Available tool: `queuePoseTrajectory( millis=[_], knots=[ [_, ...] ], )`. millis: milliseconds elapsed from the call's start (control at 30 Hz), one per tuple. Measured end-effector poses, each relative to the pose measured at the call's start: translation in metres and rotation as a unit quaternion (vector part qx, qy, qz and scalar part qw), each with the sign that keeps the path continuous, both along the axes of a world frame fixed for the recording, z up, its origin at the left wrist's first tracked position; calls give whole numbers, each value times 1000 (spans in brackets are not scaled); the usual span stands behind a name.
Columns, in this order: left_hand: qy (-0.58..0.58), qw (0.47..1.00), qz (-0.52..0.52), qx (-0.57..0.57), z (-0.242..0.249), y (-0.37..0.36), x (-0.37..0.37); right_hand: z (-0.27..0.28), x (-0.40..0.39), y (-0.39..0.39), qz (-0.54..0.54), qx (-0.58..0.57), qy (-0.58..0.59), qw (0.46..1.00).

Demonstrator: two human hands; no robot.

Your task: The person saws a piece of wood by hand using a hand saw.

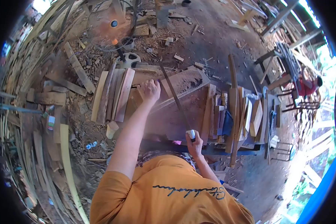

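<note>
My right hand (195, 145) is wrapped around the pale handle of a long, narrow, dark-bladed tool (174, 92), seemingly a saw. Its blade slants up and left across the bench, past a wide brown board (186, 83) with a dark hollow near its right end. To the left of the blade, my left hand (150, 90) is down on the work surface with its fingers bent and close together. A small wooden piece shows at its fingertips, but what lies under the palm is hidden. Sawn strips (125, 93) stand just left of that hand.
Stacked wood pieces (233, 119) cover the bench's right side. A fan (114, 23) with blurred blades stands beyond the bench at upper left. Long planks (69, 164) lie at left. Scraps litter the floor. Dark chairs (300, 93) and a person in red (308, 85) are at far right.
</note>
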State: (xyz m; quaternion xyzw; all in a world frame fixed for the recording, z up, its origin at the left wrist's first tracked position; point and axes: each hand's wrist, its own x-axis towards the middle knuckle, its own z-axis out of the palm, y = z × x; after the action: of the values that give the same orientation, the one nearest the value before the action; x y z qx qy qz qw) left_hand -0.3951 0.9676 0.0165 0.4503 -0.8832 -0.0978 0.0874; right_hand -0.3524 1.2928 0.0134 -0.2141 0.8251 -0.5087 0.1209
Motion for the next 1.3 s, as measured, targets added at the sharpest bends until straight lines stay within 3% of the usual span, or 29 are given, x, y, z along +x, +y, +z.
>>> queuePoseTrajectory(
  millis=[167, 500, 667, 933, 1167, 1300],
  knots=[
    [-1, 997, -19, -73, -6, 0, 1, -5, -5, -3, 7, -8, 8, 1000],
    [-26, 999, 6, -25, 7, 4, -5, -8, -8, 2, 93, 31, 47, 994],
    [9, 997, -32, -66, -1, 0, -3, -20, -9, 13, 98, 35, 53, 993],
    [-9, 995, -53, -83, -1, -1, -3, -26, -43, -64, 105, 20, 26, 994],
    [-25, 996, -38, -79, 0, -2, -5, -7, -19, 24, 123, 75, -25, 989],
    [-44, 996, -41, -59, -3, -4, -1, -5, -40, -34, 118, 52, -17, 991]
  ],
)
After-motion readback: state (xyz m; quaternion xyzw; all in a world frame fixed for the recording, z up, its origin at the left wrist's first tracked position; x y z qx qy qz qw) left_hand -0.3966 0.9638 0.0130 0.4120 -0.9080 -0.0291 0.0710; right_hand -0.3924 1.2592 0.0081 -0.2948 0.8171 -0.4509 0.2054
